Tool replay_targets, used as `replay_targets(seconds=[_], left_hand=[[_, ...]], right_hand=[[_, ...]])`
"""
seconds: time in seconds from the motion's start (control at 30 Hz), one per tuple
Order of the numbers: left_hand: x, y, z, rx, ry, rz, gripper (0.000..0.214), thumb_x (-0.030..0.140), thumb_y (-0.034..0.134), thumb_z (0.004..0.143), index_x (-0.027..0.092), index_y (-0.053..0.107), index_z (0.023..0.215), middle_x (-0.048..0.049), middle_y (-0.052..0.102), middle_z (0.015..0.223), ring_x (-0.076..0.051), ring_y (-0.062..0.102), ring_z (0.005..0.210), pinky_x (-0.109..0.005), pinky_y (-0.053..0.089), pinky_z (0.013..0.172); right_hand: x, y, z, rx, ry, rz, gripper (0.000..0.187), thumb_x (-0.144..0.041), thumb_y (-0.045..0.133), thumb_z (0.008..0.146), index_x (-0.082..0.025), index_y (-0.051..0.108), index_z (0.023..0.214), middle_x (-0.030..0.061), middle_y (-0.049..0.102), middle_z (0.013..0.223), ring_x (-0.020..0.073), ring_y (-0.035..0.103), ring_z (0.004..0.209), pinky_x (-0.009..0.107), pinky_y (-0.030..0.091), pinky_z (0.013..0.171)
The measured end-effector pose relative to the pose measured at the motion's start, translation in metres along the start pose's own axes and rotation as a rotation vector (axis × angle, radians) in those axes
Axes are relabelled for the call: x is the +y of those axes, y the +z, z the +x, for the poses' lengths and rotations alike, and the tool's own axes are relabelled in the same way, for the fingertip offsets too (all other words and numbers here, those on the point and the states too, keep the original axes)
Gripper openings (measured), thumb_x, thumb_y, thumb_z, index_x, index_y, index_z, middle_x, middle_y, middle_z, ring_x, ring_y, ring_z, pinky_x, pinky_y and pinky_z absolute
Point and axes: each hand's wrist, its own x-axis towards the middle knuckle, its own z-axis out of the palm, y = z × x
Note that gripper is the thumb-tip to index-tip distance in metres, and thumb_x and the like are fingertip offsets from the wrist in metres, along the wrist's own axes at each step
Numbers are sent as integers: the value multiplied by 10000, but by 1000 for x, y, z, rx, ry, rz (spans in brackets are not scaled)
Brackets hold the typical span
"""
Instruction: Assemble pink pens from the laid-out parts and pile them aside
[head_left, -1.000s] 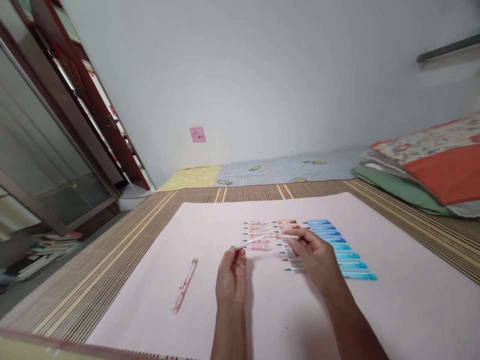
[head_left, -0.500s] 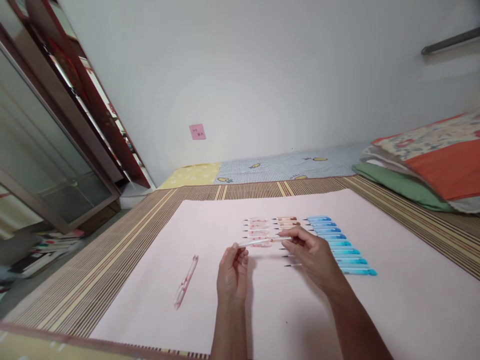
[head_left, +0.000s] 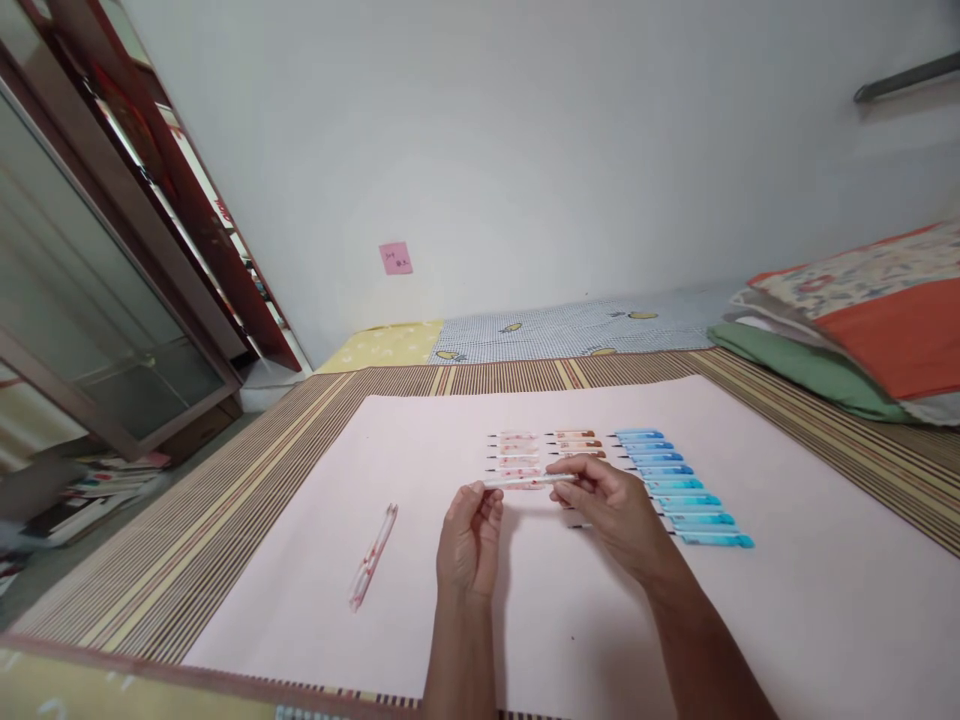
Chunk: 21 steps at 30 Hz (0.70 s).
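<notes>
A slim whitish pen [head_left: 525,482] is held level above the sheet between both hands. My left hand [head_left: 469,540] pinches its left end, and the fingertips of my right hand [head_left: 611,505] are closed on its right part. Behind it lies a column of clear pens with pink patterns [head_left: 517,449], partly covered by the held pen. A column of brown pens [head_left: 576,445] is partly hidden by my right hand. To the right, several blue and turquoise pens [head_left: 671,470] lie in a row. Two pink-patterned pens [head_left: 373,560] seem to lie together left of my left hand.
The pale pink sheet [head_left: 300,550] lies on a striped mat [head_left: 150,560]. Folded bedding and pillows [head_left: 885,340] are stacked at the right, by the wall. A pink note [head_left: 395,258] sticks to the wall. A glass-panelled cabinet [head_left: 112,280] stands at the left.
My right fingers have shifted a little to the left along the held pen, closer to my left hand. My left hand has moved only slightly. The pens on the sheet stay where they were.
</notes>
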Motion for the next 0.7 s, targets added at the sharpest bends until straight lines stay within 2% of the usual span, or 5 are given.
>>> replay_targets(seconds=[0.27,0.43,0.53,0.6,0.7], left_hand=[[6,2,-4,-138,0,50,226,152,898,670,144,739,829,-41,745,886,-113,691,819,-211,569,816],[4,2,-4,-215,58,60,207,112,867,632,173,755,796,-58,769,960,-175,705,980,-306,534,988],[3,5,-7,-256,16,56,408,102,880,592,163,778,982,-126,758,1152,-242,686,1124,-355,509,1048],[2,6,-9,-234,-15,22,505,175,905,627,159,758,1110,-156,736,1213,-262,673,1165,-367,516,1044],[1,3,-6,-124,-19,13,425,353,912,692,154,764,1039,-117,758,1070,-209,713,1009,-305,573,898]], right_hand=[[-3,-1,-1,21,83,13,451,-537,786,726,-184,727,1001,38,696,716,208,667,748,273,511,561],[-3,4,0,-1,134,19,442,-546,783,719,-179,719,956,30,691,664,172,628,653,263,493,540],[-2,8,0,21,136,46,450,-552,788,699,-176,713,934,27,686,642,170,624,635,254,476,519],[-2,9,1,38,134,57,463,-556,794,686,-175,712,937,29,687,642,176,635,645,252,475,515],[-2,9,1,64,142,58,485,-562,801,674,-174,715,951,34,689,648,185,645,656,253,477,510]])
